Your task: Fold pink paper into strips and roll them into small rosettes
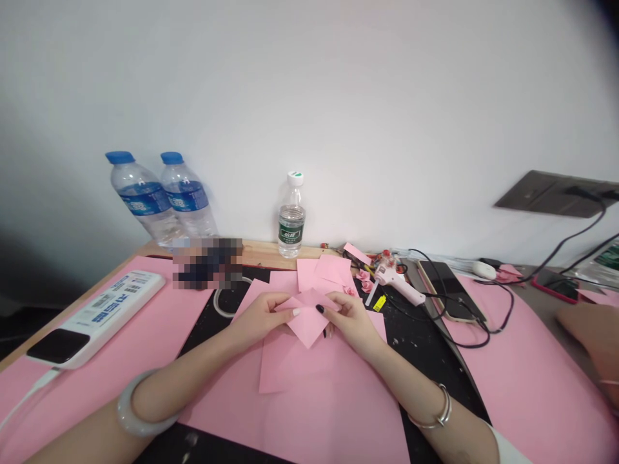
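A small folded pink paper [307, 326] is held up between both hands, one corner pointing down toward me. My left hand [265, 314] pinches its left side, the thumb lying on the front. On the right side, my right hand [349, 318] grips it between thumb and fingers; dark polish shows on that thumbnail. Beneath the hands lie larger pink paper sheets [333, 412], overlapping on a black mat [203, 335]. Just beyond the hands are smaller pink squares [333, 267] and several pink paper roses [366, 283]. Some fingers are hidden behind the folded paper.
A pink glue gun [399, 283] and a phone [452, 290] with black cables lie at right. Water bottles [291, 222] stand against the wall. A white power bank [104, 316] rests at left. Part of another person's arm [592, 332] shows at far right.
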`<state>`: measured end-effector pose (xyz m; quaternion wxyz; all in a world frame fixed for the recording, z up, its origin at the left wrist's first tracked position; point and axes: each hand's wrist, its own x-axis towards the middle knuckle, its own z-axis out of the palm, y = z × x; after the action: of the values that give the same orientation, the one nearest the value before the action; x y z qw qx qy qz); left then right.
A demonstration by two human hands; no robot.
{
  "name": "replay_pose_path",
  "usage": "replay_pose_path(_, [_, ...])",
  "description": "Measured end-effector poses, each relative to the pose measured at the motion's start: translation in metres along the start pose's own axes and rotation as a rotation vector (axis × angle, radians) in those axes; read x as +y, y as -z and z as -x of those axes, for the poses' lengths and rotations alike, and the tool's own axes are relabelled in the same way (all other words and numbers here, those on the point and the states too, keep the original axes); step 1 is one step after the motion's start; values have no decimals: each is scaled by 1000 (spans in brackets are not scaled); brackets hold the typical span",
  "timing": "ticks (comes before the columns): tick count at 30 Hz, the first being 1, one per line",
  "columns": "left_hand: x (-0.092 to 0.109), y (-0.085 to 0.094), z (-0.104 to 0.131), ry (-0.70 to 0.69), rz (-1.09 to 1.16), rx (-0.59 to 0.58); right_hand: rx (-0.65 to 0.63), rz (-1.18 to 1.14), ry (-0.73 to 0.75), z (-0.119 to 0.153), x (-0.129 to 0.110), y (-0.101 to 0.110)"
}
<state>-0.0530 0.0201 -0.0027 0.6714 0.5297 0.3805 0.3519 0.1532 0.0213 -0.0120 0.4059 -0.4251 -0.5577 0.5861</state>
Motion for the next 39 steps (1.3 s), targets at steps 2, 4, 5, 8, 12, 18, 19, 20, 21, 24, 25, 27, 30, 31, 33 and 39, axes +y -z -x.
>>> replay_pose_path(2, [-2, 1, 0, 2, 54, -21, -17, -49, -12, 0, 1, 1])
replay_pose_path(4, [-3, 2, 0, 15, 138, -33, -51, -107, -28, 1, 1, 2])
replay_pose_path(5, [-4, 2, 0, 30, 183, -33, -68, -138, -37, 1, 1, 2])
replay_pose_path(8, [-5, 3, 0, 79, 291, -15, -103, -239, -74, 2, 2, 3])
replay_pose_path(12, [-3, 6, 1, 118, 377, -6, -141, -381, -121, 3, 1, 6])
replay_pose_path(18, [-1, 9, 0, 108, 435, -64, -195, -496, -124, 3, -2, 8])
replay_pose_path(19, [-1, 8, -1, 96, 396, -44, -175, -480, -123, 2, -2, 7])
replay_pose_path(20, [-1, 6, -1, 80, 325, -18, -143, -440, -115, 2, -2, 5])
replay_pose_path(21, [0, 4, -1, 60, 231, 13, -98, -377, -97, 2, -1, 3])
replay_pose_path(24, [2, -2, 0, -31, -142, 96, 34, -141, -8, 1, 0, -2])
replay_pose_path(25, [3, -4, 0, -57, -205, 122, 62, -80, 20, 0, 0, -3])
replay_pose_path(27, [4, -6, 1, -81, -258, 148, 90, -1, 51, 0, 0, -3])
replay_pose_path(30, [3, -5, 1, -59, -268, 145, 94, 69, 52, 0, -1, -1])
replay_pose_path(31, [3, -5, 0, -47, -282, 142, 88, 88, 47, 1, -1, -1])
replay_pose_path(33, [1, -4, 0, -31, -311, 135, 53, 121, 31, 1, -2, -1])
replay_pose_path(39, [-4, -6, 2, -17, -329, 59, -129, 286, 74, 4, -2, -2])
